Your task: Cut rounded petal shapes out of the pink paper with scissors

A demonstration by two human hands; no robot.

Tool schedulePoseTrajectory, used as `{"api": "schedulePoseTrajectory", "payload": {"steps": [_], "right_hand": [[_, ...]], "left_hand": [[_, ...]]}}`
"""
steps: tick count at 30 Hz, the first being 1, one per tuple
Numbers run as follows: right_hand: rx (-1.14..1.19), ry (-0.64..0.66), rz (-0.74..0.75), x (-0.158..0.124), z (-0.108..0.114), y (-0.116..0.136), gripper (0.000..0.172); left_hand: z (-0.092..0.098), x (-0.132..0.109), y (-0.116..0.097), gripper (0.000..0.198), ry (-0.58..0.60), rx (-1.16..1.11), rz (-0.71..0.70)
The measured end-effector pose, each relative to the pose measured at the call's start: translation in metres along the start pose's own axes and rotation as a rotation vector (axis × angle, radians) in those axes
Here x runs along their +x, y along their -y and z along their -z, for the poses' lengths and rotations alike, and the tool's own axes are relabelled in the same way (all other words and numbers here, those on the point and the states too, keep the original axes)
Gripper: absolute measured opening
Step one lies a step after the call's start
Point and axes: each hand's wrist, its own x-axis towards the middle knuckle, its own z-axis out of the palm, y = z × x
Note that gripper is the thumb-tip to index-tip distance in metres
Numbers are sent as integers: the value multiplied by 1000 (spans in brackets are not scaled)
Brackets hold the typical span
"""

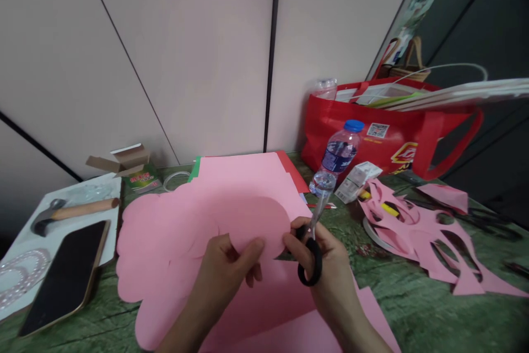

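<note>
My left hand (pixel 223 270) is closed in a pinch, its thumb pressed on the lower edge of a rounded piece of pink paper (pixel 258 218). The scissors (pixel 316 265), with black handles, are in my right hand (pixel 333 267), blades pointing up and away from me. The right thumb and fingertips also meet the paper's right edge. Below the hands lie more pink paper sheets (pixel 243 174), stacked, and a large pink paper shape with a scalloped edge (pixel 144 243) spreads to the left. The paper hides part of the left fingers.
Pink paper scraps (pixel 417 237) with cut-out holes lie right. Behind stand a water bottle (pixel 339 155), a small white box (pixel 357 181) and a red bag (pixel 372 138). On the left are a hammer (pixel 78 210), a phone (pixel 66 276), beads (pixel 25 273) and an opened box (pixel 142 177).
</note>
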Motion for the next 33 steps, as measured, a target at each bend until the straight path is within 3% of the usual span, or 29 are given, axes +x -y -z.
{"api": "schedulePoseTrajectory", "payload": {"steps": [6, 12, 16, 33], "right_hand": [[10, 85, -51, 0, 0, -3, 17], [16, 426, -158, -3, -2, -4, 33], [14, 567, -164, -7, -3, -4, 38], [-20, 592, -155, -7, -2, -5, 40]], "left_hand": [[3, -3, -6, 38, -47, -75, 29], [1, -5, -11, 42, -217, -183, -20], [0, -5, -12, 44, -246, -199, -33], [-3, -9, -15, 39, -298, -89, 4]]}}
